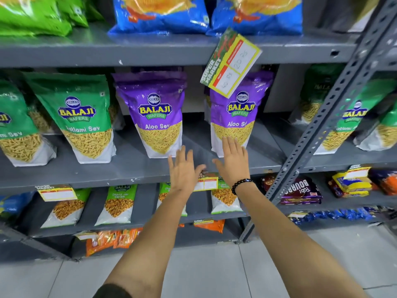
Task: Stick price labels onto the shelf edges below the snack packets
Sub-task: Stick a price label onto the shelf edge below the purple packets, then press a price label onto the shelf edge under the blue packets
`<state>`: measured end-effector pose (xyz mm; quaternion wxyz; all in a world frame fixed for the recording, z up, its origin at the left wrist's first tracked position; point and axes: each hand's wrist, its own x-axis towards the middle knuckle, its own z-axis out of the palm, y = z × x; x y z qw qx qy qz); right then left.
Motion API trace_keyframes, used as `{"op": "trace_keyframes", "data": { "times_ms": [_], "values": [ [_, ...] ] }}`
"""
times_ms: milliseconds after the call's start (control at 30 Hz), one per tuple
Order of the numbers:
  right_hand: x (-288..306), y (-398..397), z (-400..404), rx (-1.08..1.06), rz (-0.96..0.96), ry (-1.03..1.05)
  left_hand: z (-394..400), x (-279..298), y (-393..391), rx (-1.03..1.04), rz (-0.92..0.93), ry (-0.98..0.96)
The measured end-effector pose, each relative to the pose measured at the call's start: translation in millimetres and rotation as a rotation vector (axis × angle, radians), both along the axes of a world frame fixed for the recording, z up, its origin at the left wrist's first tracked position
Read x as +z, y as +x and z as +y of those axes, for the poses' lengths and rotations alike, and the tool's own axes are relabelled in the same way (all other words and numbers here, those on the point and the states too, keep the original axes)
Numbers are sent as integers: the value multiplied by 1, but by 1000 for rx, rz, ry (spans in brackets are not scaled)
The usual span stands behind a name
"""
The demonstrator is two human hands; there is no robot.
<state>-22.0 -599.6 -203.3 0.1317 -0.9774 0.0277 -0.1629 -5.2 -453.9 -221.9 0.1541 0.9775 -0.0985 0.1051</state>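
A yellow-bordered price label point(206, 183) sits on the grey shelf edge point(86, 179) below two purple Aloo Sev packets point(158, 117) point(235, 117). My left hand point(183, 171) lies flat over the edge just left of the label, thumb touching its top. My right hand point(233, 162) is spread flat just right of it, fingertips against the right purple packet; a black bead bracelet is on that wrist. Neither hand holds anything. Another label point(232, 61) hangs crooked from the upper shelf edge. A third label point(56, 192) is stuck further left on the same edge.
Green Ratlami Sev packets point(83, 121) stand to the left and behind the slotted upright post point(335, 117) on the right. Blue chip bags point(163, 14) fill the top shelf. Lower shelves hold more packets and biscuits point(300, 192). Grey floor tiles lie below.
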Motion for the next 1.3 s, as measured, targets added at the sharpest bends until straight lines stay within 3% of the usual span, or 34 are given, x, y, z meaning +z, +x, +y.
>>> {"op": "trace_keyframes", "data": {
  "times_ms": [267, 500, 700, 1100, 1200, 1300],
  "values": [
    [119, -30, -9, -59, -479, -42, -12, 123, -16, 57, -222, -458],
    [218, -5, -4, 9, -485, -161, -24, 184, -14, 150, -189, -711],
    [247, 17, 1, 36, -453, -239, -32, 197, -12, 191, -195, -862],
    [250, 7, -12, 155, -595, -191, -36, 205, -24, 231, -423, -926],
    [244, 4, -22, 148, -545, -54, -23, 207, -19, 92, -525, -713],
    [236, 3, -29, 160, -427, 108, -4, 219, -7, -45, -515, -480]
  ]
}}
